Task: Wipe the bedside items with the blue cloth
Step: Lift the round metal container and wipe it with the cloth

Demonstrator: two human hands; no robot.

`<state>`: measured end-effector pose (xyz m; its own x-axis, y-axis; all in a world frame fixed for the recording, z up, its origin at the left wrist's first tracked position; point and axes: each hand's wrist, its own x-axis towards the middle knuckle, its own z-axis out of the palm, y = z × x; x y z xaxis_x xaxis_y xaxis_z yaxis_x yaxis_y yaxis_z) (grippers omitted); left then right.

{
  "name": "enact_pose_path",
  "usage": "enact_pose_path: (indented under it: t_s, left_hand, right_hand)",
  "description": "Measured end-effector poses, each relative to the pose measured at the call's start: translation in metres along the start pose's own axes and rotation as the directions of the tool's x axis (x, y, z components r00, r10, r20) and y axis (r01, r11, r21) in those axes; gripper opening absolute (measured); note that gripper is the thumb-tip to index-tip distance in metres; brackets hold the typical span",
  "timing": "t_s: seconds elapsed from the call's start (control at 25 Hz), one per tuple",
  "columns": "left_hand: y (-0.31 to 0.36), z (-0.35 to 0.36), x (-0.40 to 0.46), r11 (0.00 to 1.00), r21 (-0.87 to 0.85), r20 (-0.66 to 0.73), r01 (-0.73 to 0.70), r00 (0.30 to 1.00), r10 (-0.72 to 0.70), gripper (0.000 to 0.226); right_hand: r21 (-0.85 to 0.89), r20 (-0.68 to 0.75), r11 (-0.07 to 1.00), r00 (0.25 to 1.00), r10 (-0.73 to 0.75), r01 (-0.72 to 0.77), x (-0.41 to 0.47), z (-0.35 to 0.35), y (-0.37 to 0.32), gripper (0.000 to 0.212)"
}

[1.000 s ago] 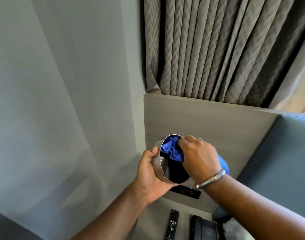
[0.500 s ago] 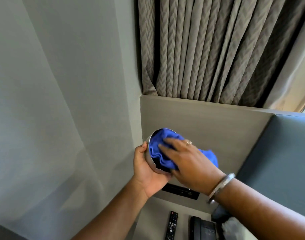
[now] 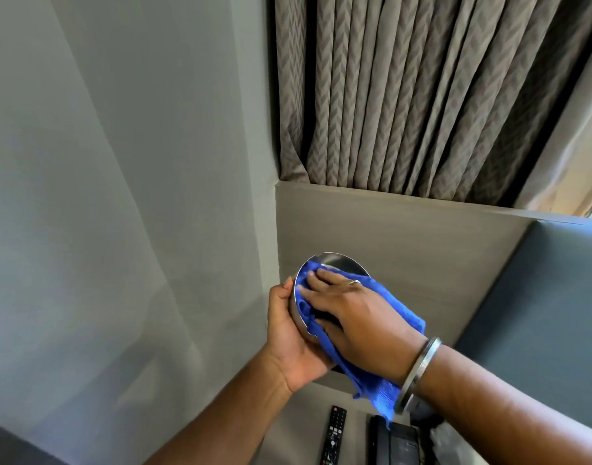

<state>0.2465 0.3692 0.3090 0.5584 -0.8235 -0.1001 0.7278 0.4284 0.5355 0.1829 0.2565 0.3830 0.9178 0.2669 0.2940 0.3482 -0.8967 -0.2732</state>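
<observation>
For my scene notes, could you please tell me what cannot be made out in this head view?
- Metal dish interior: mostly hidden by the blue cloth and right hand.
- Left hand fingers: behind the dish.
- Remote and black phone: cut off by the bottom edge; button labels too small.
- White item bottom right: blurred, unidentifiable.

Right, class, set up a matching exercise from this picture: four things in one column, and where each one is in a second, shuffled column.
Things:
1. round silver metal dish
2. blue microfibre cloth
3. black remote control
4. silver metal bangle

Places:
A. lying on the bedside surface at the bottom
B. on the right wrist
C. held in the grip of the left hand
D. pressed into the dish under the right hand

Pairs: 1-C, 2-D, 3-A, 4-B
</observation>
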Motion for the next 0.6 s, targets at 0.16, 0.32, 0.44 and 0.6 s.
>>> enact_pose_path:
  t_s: [0.16,0.32,0.44,0.6]
  left_hand:
    - [0.000,0.000,-0.006,0.998,0.062,0.016,-0.018,1.000,0.017,0.075]
    - [-0.004,0.002,-0.010,0.999,-0.012,0.116,0.040,0.992,-0.038,0.067]
    - [0.004,0.008,-0.010,1.000,0.024,0.103,-0.009,0.995,0.006,0.058]
    - [0.031,0.014,-0.003,0.990,0.108,0.028,-0.091,0.996,0.088,0.063]
  right_hand:
    - [0.160,0.180,0.949,0.937,-0.298,0.271,-0.011,-0.019,0.013,0.029]
    - [-0.039,0.070,0.941,0.941,-0.333,0.336,-0.019,-0.016,0.008,0.024]
    - [-0.249,-0.104,0.954,0.975,-0.195,0.164,-0.008,-0.001,-0.007,0.024]
    - [-0.310,-0.278,0.932,0.956,0.098,-0.186,0.010,-0.021,-0.005,0.021]
